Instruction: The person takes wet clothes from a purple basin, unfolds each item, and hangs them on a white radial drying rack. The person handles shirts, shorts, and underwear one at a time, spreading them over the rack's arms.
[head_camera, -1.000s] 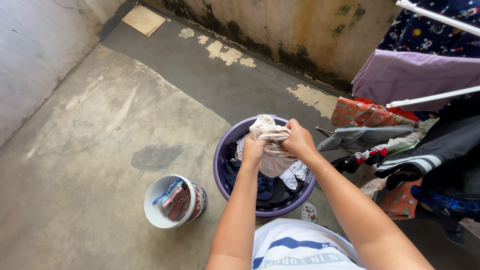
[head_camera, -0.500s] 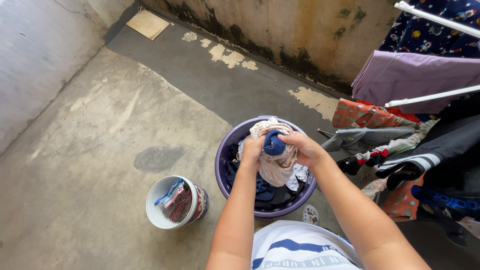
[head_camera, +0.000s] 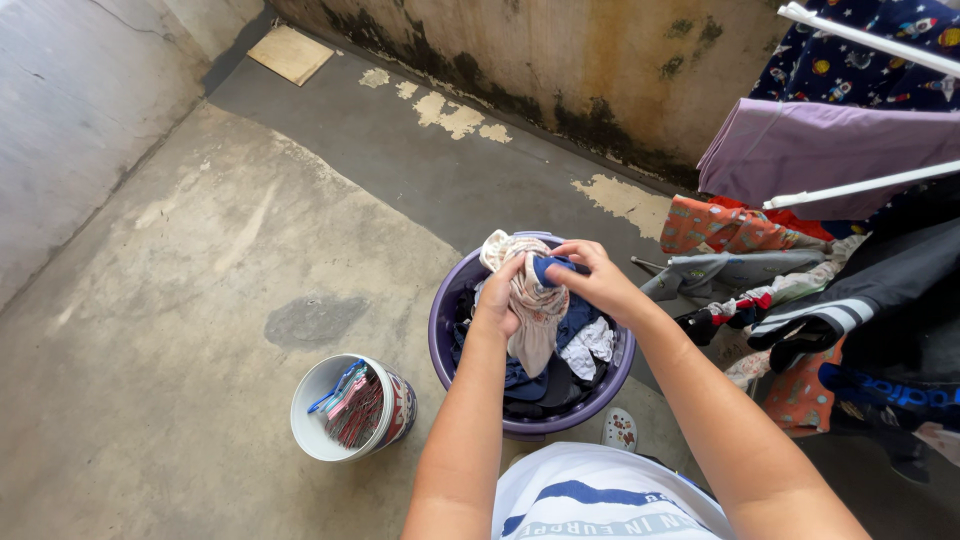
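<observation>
Right now my left hand grips a pale cloth above the purple basin, while my right hand pinches its blue part. Best, I judge, to hold both firmly and lift it free of the clothes below.

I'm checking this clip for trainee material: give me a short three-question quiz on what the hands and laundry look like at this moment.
1. True or false: both hands hold cloth above the purple basin.
2. What does the right hand grip? A) a blue piece of cloth B) a clothes peg C) the bucket rim
3. What stands on the concrete floor to the left of the basin?

Key
1. True: the left hand holds the pale patterned cloth over it.
2. A, the blue piece of cloth.
3. A small white bucket with pegs or hangers in it.
</observation>
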